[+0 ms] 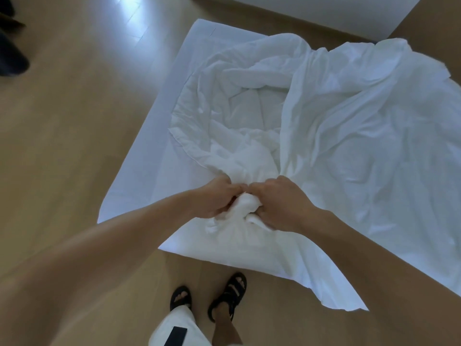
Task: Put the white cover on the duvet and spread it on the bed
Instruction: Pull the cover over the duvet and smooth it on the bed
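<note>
Our left hand (219,199) and right hand (282,203) clench fingers on the white cover (361,126) at 6 o'clock on the bed (147,161). Fitting the duvet (249,108), we think; next, shake toward 12.

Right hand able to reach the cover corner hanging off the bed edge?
Probably yes: the corner hangs free close to the right hand, nothing between, but that hand is gripping the bunched fabric.

— What are we wearing on our feet?
— Black strappy, open-toed sandals at six o'clock: left sandal (180,298), right sandal (228,294).
— And above them?
— A white garment (172,320) over our left leg, bearing a black rectangular patch (174,335). Our left forearm (112,236) and right forearm (361,236) are bare.
</note>
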A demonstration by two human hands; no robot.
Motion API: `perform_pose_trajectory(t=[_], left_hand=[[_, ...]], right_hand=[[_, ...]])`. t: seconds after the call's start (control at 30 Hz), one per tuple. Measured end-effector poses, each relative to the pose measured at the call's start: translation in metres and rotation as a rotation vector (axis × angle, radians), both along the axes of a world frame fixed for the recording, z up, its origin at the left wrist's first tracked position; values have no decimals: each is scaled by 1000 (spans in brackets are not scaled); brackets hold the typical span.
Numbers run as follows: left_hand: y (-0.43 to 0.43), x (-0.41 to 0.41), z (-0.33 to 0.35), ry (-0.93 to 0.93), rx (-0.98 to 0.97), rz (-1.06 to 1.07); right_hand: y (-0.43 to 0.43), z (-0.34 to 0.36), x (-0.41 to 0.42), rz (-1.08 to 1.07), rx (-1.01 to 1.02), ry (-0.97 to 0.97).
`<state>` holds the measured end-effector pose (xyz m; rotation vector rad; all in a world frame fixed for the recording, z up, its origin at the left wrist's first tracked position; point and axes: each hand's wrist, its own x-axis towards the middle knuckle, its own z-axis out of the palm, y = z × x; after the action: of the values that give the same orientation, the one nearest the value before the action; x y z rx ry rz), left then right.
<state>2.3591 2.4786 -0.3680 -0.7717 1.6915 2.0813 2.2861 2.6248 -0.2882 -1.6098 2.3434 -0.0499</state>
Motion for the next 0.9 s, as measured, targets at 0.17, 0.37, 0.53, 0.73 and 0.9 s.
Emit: perform_pose_trajectory(t=[0.17, 0.37, 0.53, 0.73, 0.9], left_hand=[[-13, 1, 16, 58, 9, -206], [-7, 6, 1, -45, 280, 36], [-14, 0, -2, -4, 468, 382], [-6, -18, 26, 12, 435, 203], [-17, -14, 24, 123, 641, 44]], right_hand=[[-12, 7, -4, -83, -1, 36], [-29, -1, -42, -170, -115, 22], [-24, -12, -24, -495, -604, -132], [-12, -3, -4, -724, -671, -317], [-27, -2, -23, -777, -554, -285]])
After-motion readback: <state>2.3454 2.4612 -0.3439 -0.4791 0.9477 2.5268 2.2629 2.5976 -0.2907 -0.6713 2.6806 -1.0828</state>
